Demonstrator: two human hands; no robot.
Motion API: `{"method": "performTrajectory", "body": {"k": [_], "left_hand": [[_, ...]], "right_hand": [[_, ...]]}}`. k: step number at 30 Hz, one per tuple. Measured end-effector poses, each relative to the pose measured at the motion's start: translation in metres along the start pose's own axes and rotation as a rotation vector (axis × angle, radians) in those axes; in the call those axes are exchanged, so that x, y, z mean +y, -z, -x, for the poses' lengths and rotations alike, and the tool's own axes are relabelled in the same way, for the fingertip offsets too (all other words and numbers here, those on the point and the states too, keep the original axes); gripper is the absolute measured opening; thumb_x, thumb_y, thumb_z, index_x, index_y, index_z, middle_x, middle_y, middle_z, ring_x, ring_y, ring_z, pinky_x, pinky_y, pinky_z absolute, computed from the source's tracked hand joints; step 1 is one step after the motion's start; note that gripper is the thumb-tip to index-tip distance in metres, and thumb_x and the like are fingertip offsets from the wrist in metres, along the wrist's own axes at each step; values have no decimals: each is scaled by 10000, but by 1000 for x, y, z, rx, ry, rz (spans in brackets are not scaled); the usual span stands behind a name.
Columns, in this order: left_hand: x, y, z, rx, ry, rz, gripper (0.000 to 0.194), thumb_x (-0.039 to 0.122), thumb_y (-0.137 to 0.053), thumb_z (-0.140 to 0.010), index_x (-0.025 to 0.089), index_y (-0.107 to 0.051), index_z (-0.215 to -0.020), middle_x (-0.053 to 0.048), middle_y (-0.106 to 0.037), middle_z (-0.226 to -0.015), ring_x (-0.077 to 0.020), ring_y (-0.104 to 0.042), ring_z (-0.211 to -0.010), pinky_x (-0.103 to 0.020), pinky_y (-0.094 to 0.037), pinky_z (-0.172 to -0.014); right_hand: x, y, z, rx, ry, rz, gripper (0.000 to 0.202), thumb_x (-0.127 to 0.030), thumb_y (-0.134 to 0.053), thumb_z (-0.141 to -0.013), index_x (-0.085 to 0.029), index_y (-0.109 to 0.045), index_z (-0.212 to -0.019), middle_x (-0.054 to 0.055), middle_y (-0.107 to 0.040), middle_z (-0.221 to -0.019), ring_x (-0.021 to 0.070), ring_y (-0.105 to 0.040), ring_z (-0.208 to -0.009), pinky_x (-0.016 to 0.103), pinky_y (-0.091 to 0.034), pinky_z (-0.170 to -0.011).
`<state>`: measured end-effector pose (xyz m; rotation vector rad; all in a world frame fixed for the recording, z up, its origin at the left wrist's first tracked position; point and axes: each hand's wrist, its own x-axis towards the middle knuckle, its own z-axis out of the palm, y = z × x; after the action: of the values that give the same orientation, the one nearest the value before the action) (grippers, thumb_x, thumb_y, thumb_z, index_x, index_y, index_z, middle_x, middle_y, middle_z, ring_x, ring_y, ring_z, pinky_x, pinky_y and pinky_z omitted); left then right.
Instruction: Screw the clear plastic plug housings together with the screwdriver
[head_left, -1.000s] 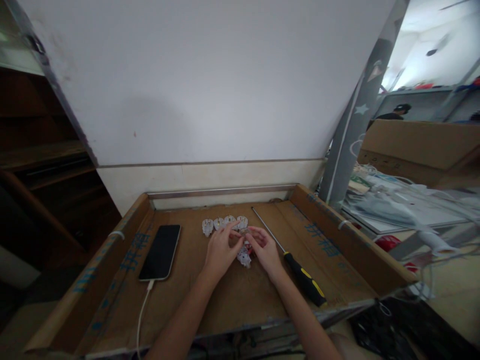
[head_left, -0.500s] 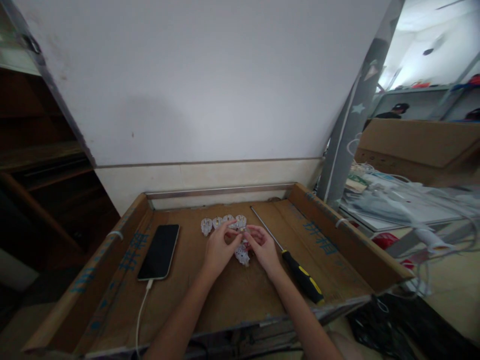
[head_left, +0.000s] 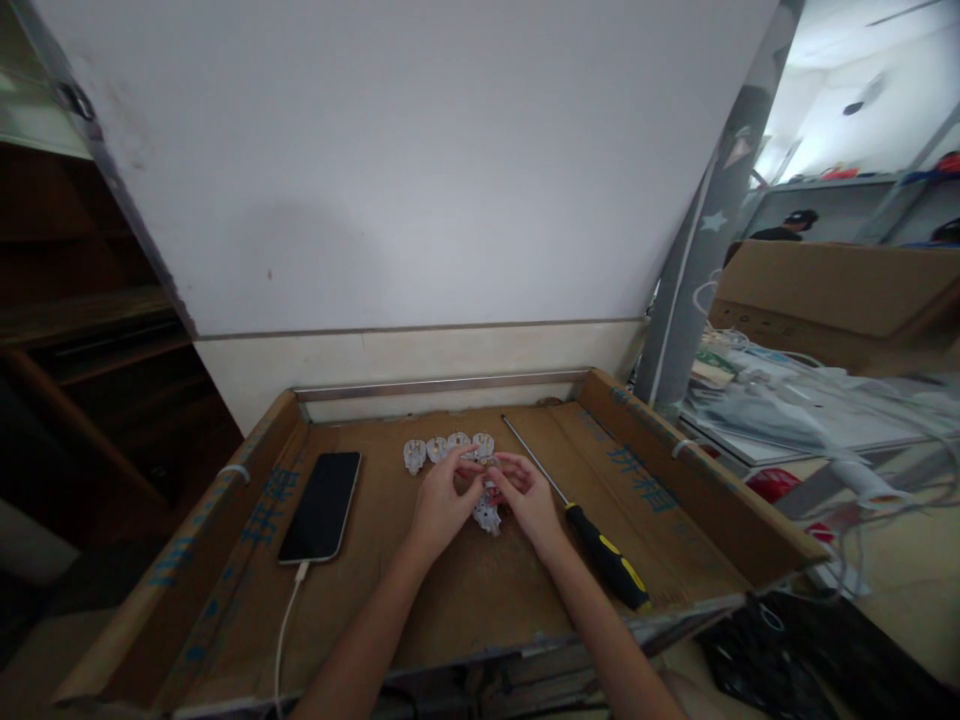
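My left hand and my right hand meet over the middle of the cardboard, fingertips pinched together around a small clear plastic plug part. Its finer details are partly hidden by the fingers. Just beneath them lies another whitish clear plug piece, its upper end covered by my hands. Behind my fingers several clear plug pieces with small metal-coloured parts stand in a row on the cardboard. Right of my right hand rests a screwdriver with a black and yellow handle, its shaft pointing away.
A phone with a white cable lies at the left. Raised cardboard sides border the work surface, and a white wall rises behind. Beyond the grey post are a cluttered table, a large carton and a person.
Both hands stay at nearly the same place, still pinching the small part, with slight finger shifts. The whole view has moved a little.
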<state>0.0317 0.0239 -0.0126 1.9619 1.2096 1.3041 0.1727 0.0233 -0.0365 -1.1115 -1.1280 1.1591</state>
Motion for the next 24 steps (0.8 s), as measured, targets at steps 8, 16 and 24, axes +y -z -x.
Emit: {"method": "performTrajectory", "body": {"k": [8,16,24], "left_hand": [[-1,2,0,-4,-36,-78,313,181,-603,-791,213,-564,-1100,-2,-695,-834,-178,-632,-787,-323,-474,-807],[1,2,-1,-22,-13,6,332,154,-586,-778,220,-561,-1103,-5,-701,-867,-164,-639,-768,-294,-489,-771],[4,4,-1,74,-80,-104,288,174,-616,-780,223,-595,-1063,-8,-699,-872,-180,-630,-792,-352,-472,-823]], "right_hand": [[3,0,-2,1,-7,13,247,-286,-537,-875,-125,-537,-1063,26,-580,-888,91,-567,-685,231,-508,-580],[6,1,-3,1,2,16,250,-291,-535,-877,-125,-537,-1064,25,-581,-882,89,-566,-676,229,-508,-575],[2,-1,1,-28,24,29,225,-273,-543,-873,-121,-544,-1038,16,-579,-855,82,-561,-660,216,-500,-561]]}}
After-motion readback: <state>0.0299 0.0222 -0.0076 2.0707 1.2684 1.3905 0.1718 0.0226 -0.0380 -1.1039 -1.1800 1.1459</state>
